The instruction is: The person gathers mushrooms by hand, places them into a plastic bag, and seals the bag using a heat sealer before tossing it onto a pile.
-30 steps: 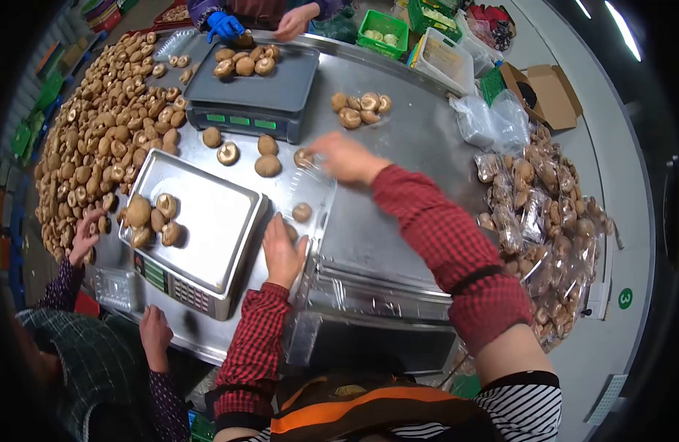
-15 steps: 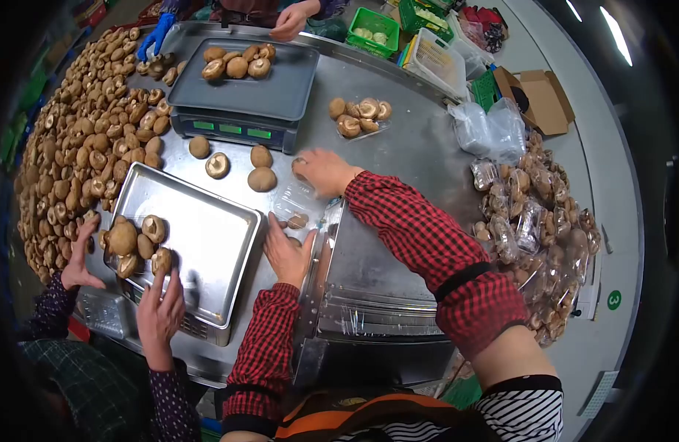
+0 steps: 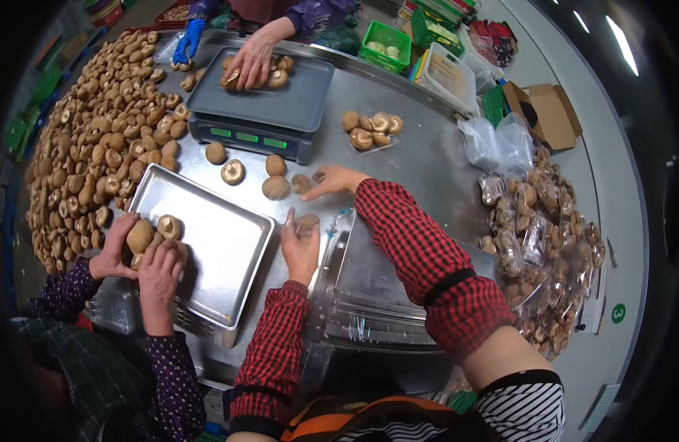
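Observation:
My left hand (image 3: 300, 250) is low over the steel table with its fingers stretched away from me. A brown mushroom (image 3: 308, 223) shows between its thumb and fingers, with shiny clear plastic around it. Reaching in from the right, my right hand (image 3: 336, 183) has thumb and forefinger apart. Its fingertips are right beside another mushroom (image 3: 301, 183). Two more mushrooms, a larger one (image 3: 276, 188) and a smaller one (image 3: 275, 165), lie just left of that. A clear pack of mushrooms (image 3: 372, 131) sits farther back.
On the left, a co-worker's hands (image 3: 159, 276) surround mushrooms on a metal tray (image 3: 221, 221). Across the table, another person's hand (image 3: 255, 62) covers mushrooms on a scale (image 3: 291, 110). A large mushroom heap (image 3: 89, 155) fills the left; wrapped packs (image 3: 546, 258) pile up right.
My right hand has drawn back and opened beside a mushroom. The person opposite has put a hand onto the mushrooms on the scale. The left co-worker's hands have closed around mushrooms. The view has shifted slightly.

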`<state>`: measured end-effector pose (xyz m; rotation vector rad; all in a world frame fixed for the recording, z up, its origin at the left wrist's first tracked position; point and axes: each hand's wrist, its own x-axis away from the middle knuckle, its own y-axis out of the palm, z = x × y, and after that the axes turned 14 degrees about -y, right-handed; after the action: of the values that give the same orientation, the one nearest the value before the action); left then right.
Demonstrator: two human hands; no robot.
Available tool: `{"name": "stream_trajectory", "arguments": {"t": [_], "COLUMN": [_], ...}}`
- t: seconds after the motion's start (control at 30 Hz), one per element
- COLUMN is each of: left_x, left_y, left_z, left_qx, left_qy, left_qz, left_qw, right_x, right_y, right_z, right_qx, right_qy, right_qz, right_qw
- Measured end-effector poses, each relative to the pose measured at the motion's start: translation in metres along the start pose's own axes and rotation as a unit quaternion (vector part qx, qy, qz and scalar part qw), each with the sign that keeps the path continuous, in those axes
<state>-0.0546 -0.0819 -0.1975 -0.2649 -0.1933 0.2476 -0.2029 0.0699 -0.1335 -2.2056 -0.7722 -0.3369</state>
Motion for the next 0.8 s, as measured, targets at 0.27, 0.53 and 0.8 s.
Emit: {"name": "stream_trajectory", "arguments": {"t": [0.27, 0.53, 0.8], "left_x": [0.001, -0.054, -0.059], "left_y": [-0.003, -0.127, -0.277], "left_z": [0.050, 0.152, 0.196], "left_qx": [0.037, 0.485, 0.255], "left_qy": [0.026, -0.126, 0.088], "left_qz": [-0.020, -0.111, 0.242], "left_qw": [0.999, 0.858, 0.932], "right_x": [0.015, 0.037, -0.034], "right_y": [-0.020, -0.088, -0.008], "right_z": [-0.063, -0.164, -0.225], "right_qx": [-0.093, -0.377, -0.278], "right_qy": [-0.027, -0.174, -0.383], "right_qz": [-0.048, 0.222, 0.422], "right_qw": [0.994, 0.882, 0.773]}}
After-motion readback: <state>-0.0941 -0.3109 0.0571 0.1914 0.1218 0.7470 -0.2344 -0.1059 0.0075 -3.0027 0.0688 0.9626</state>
